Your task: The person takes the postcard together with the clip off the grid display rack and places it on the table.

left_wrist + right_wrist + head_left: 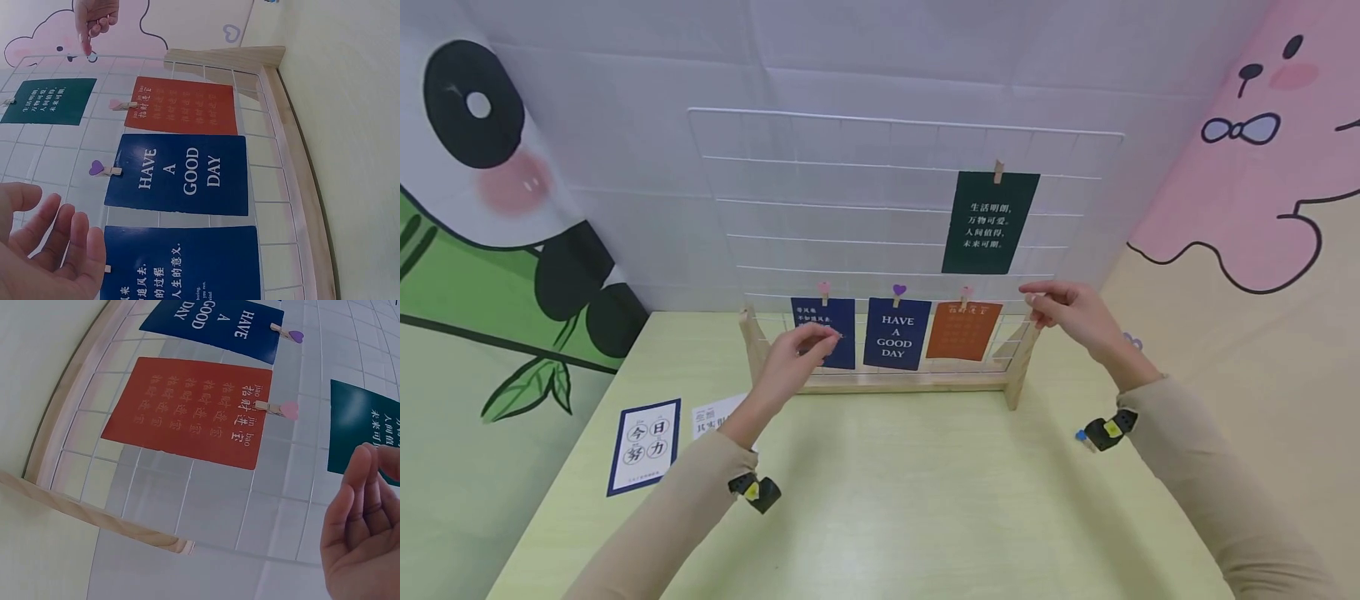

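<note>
Here's the left hand (793,354) at seven o'clock on the wire grid rack (895,208), across the near side of the left navy card (184,265), fingers loosely bent, thumb well apart, nothing gripped! Whether it touches that card's clip, the pictures can't tell.

Over between three and four o'clock, the right hand (1071,315) hangs by the grid's right edge, fingers relaxed, index finger reaching inward, also gripping nothing.

Now the bottom row: the HAVE A GOOD DAY card (897,333) at six o'clock under its purple heart clip (899,292), then the orange-red card (964,332) at five, its side edge just beside its neighbour's. The green card (991,223) hangs higher, between two and three. Broad open grid stretches from nine round to one!

The wooden stand (910,383) edges the bottom, with wide table (910,483) room at six. Out at eight, near the table's left edge, lies the navy-bordered card (643,447); just beside it, a white card (711,414) is partly hidden by the left forearm.
</note>
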{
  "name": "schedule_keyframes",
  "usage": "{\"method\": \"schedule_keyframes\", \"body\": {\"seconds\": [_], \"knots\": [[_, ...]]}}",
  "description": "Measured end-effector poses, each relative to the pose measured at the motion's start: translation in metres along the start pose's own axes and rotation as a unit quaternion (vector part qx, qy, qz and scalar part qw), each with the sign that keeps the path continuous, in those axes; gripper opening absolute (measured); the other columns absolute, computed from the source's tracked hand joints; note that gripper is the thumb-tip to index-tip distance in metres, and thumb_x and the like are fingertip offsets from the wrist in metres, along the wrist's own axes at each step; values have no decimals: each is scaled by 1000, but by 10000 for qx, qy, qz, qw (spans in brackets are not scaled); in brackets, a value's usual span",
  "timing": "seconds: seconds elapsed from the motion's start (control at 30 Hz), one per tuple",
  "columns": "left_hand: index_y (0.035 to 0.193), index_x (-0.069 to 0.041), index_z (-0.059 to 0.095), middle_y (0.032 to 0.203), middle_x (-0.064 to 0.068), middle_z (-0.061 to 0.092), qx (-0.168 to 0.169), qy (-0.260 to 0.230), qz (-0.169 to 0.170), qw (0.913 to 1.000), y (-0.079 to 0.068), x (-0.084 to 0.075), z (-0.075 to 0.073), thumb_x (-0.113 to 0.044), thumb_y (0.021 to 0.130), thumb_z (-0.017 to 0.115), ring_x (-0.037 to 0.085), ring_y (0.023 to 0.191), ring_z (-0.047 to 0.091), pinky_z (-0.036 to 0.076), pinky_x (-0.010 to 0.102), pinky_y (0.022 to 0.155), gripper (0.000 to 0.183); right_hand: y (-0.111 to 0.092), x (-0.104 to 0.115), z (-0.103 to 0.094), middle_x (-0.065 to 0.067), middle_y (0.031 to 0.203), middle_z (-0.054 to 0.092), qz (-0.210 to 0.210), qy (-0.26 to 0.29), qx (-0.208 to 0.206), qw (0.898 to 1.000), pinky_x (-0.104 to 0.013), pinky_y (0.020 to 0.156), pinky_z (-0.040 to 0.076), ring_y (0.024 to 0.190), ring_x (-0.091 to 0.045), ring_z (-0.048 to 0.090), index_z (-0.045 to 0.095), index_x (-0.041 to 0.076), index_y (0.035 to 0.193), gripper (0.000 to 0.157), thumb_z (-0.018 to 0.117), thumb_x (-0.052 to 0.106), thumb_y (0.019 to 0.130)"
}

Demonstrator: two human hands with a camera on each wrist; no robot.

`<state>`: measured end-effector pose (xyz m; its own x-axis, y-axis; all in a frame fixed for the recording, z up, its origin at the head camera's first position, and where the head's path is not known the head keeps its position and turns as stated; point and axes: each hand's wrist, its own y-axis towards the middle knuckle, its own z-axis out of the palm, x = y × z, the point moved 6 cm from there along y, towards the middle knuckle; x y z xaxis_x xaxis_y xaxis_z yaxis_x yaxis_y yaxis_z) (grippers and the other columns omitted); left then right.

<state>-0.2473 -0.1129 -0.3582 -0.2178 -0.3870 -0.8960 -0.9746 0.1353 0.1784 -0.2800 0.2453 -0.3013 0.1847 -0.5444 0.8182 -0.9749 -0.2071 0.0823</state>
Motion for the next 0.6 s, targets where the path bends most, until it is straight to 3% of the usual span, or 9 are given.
{"method": "schedule_keyframes", "body": {"seconds": [0.6], "knots": [[101, -7, 60, 96, 4, 59, -20, 83, 365, 9993, 14, -21, 9, -23, 89, 54, 17, 87, 52, 48, 30, 73, 21, 8, 19, -8, -15, 86, 57, -67, -70, -202, 9997, -22, 65, 47, 74, -21, 54, 53, 1, 118, 39, 50, 29, 90]]}}
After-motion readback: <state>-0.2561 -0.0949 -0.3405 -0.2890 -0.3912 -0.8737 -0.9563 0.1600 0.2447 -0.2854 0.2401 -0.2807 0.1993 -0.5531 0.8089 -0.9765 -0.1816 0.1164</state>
